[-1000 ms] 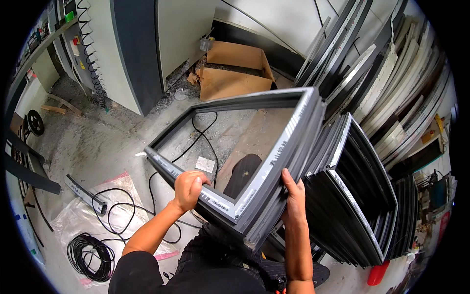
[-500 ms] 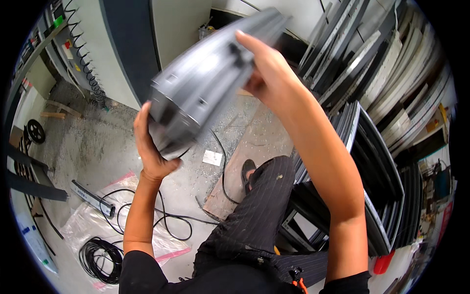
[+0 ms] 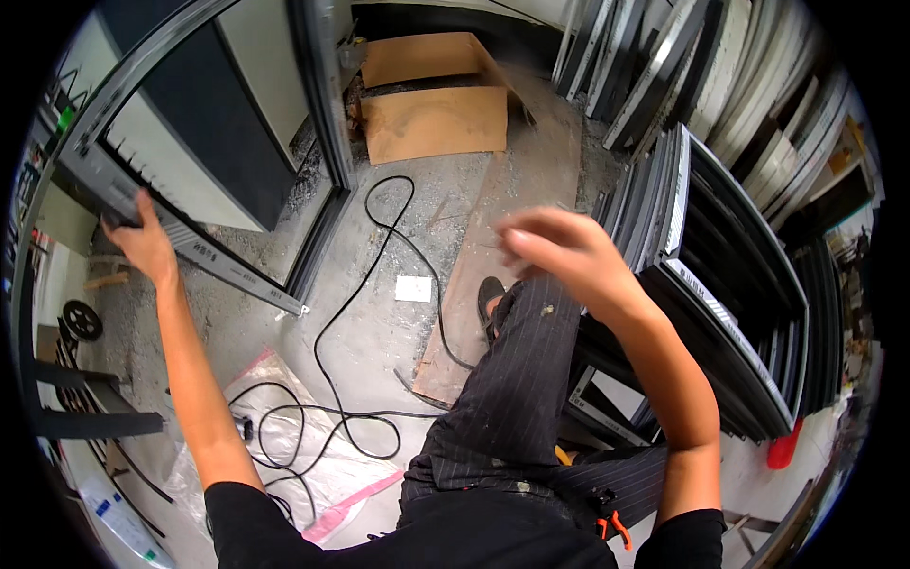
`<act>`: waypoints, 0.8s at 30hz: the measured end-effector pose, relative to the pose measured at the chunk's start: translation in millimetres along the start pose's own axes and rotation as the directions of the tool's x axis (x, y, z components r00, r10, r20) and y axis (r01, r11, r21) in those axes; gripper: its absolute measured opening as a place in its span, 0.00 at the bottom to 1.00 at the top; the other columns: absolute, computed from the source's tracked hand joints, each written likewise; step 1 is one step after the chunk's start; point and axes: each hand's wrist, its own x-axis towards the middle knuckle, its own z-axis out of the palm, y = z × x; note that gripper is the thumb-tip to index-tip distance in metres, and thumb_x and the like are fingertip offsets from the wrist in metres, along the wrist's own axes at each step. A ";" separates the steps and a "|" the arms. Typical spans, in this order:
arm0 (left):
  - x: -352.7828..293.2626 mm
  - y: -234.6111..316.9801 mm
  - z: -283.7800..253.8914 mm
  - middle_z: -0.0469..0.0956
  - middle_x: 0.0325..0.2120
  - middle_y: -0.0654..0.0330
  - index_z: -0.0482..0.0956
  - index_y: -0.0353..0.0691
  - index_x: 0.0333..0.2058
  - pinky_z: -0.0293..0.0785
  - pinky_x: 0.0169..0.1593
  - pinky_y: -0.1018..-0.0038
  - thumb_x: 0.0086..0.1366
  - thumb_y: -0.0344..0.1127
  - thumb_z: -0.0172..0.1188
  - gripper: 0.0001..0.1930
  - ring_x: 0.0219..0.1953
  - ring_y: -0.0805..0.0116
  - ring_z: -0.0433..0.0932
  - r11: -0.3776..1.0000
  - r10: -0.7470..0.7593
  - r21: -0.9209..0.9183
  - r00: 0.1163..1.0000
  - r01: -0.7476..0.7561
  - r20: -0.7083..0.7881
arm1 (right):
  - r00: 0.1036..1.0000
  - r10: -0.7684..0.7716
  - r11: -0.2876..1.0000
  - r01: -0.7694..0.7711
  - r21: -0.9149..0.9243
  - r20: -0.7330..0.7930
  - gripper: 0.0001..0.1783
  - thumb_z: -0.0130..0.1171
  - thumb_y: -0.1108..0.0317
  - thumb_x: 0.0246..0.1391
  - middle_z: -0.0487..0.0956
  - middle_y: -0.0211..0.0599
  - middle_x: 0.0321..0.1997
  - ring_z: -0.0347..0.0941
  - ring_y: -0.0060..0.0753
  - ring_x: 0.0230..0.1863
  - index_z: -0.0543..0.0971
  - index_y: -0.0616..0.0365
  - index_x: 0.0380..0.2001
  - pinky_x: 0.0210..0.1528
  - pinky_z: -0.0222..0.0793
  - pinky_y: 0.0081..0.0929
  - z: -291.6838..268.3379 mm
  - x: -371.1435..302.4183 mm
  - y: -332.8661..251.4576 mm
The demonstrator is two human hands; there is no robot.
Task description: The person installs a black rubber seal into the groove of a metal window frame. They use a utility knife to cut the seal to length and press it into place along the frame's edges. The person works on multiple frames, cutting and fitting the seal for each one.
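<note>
At the left, a dark grey metal frame [image 3: 220, 262] with an open middle is tilted, its label-printed lower bar running from my left hand down to a corner near the floor. My left hand [image 3: 144, 239] grips that bar near its left end, fingers partly hidden behind it. My right hand [image 3: 569, 248] hangs in the air above my thigh, fingers loosely bent and a little blurred, with nothing seen in it. Nearest to its right stands a stack of similar dark frames [image 3: 675, 213].
A folded-open cardboard sheet [image 3: 436, 119] lies ahead. Black cable [image 3: 332, 332] loops over the floor and a plastic sheet [image 3: 365, 488] with a pink edge. A long board [image 3: 531, 199] lies by my foot. Long profiles [image 3: 654, 71] lean at the far right.
The dark grey frame, held up in both hands before, has swung left and down. My right hand has let go and moved back; my left still holds it. The cardboard has come into view.
</note>
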 end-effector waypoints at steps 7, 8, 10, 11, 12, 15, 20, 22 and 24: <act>-2.6 -89.1 36.5 0.54 0.68 0.35 0.54 0.22 0.66 0.53 0.70 0.59 0.69 0.68 0.44 0.48 0.68 0.42 0.58 0.990 -0.036 0.141 0.978 0.007 0.205 | 0.870 0.359 0.929 -0.297 0.221 -0.338 0.16 0.58 0.64 0.63 0.82 0.37 0.42 0.78 0.24 0.43 0.79 0.66 0.47 0.48 0.75 0.23 -95.6 -148.8 73.9; 1.9 -110.0 46.4 0.55 0.67 0.34 0.55 0.22 0.65 0.54 0.70 0.59 0.69 0.68 0.44 0.48 0.68 0.42 0.59 0.987 -0.064 0.158 0.971 0.027 0.230 | 0.846 0.381 0.922 -0.321 0.215 -0.372 0.16 0.58 0.64 0.63 0.82 0.37 0.41 0.78 0.24 0.42 0.79 0.66 0.47 0.47 0.75 0.24 -102.8 -167.0 75.6; 21.0 -160.6 56.2 0.59 0.65 0.33 0.59 0.21 0.64 0.54 0.69 0.60 0.69 0.68 0.44 0.48 0.67 0.42 0.60 0.975 -0.120 0.212 0.955 0.063 0.270 | 0.838 0.396 0.917 -0.336 0.217 -0.376 0.16 0.58 0.64 0.63 0.82 0.38 0.41 0.79 0.25 0.42 0.79 0.66 0.47 0.47 0.75 0.24 -117.3 -197.2 84.1; 26.0 -181.2 62.2 0.62 0.63 0.33 0.61 0.21 0.62 0.56 0.68 0.60 0.69 0.67 0.45 0.46 0.66 0.42 0.62 0.957 -0.195 0.270 0.921 0.103 0.338 | 0.836 0.397 0.916 -0.335 0.222 -0.378 0.16 0.57 0.64 0.63 0.82 0.39 0.41 0.79 0.26 0.41 0.80 0.67 0.47 0.47 0.75 0.24 -121.7 -210.1 88.1; 34.0 -196.0 63.8 0.65 0.62 0.33 0.64 0.20 0.61 0.57 0.67 0.60 0.69 0.66 0.46 0.45 0.65 0.42 0.64 0.933 -0.265 0.334 0.882 0.132 0.391 | 0.832 0.422 0.904 -0.360 0.229 -0.359 0.17 0.57 0.64 0.63 0.82 0.38 0.40 0.79 0.25 0.41 0.80 0.67 0.47 0.47 0.75 0.23 -127.0 -221.7 89.4; -14.1 -159.2 82.4 0.73 0.57 0.42 0.69 0.26 0.59 0.64 0.62 0.66 0.70 0.59 0.51 0.37 0.57 0.50 0.73 0.965 -0.245 0.218 0.814 0.149 0.527 | 0.813 0.520 0.849 -0.457 0.266 -0.264 0.17 0.57 0.63 0.64 0.82 0.38 0.39 0.78 0.22 0.40 0.80 0.68 0.46 0.46 0.75 0.21 -135.0 -255.4 116.4; -172.3 -43.1 103.0 0.75 0.54 0.59 0.75 0.38 0.56 0.68 0.55 0.63 0.70 0.54 0.54 0.27 0.55 0.65 0.71 0.870 -0.332 0.028 0.544 0.492 0.771 | 0.796 0.601 0.796 -0.589 0.140 -0.070 0.18 0.58 0.59 0.63 0.82 0.33 0.30 0.77 0.20 0.33 0.82 0.66 0.40 0.39 0.74 0.22 -125.1 -306.9 211.5; -244.8 44.4 81.1 0.73 0.55 0.61 0.73 0.43 0.58 0.68 0.53 0.66 0.68 0.55 0.57 0.27 0.55 0.69 0.71 0.916 -0.186 0.013 0.395 0.401 0.900 | 0.713 0.701 0.702 -0.695 0.153 0.019 0.18 0.56 0.58 0.63 0.81 0.34 0.28 0.76 0.22 0.31 0.82 0.64 0.39 0.37 0.73 0.24 -113.1 -326.2 259.0; -308.9 95.9 67.1 0.74 0.54 0.63 0.74 0.44 0.57 0.68 0.53 0.67 0.70 0.52 0.56 0.24 0.55 0.71 0.70 0.926 -0.085 -0.015 0.246 0.377 0.965 | 0.693 0.710 0.704 -0.702 -0.110 0.125 0.18 0.54 0.57 0.61 0.82 0.36 0.29 0.78 0.28 0.31 0.83 0.62 0.38 0.38 0.74 0.29 -102.8 -346.2 329.3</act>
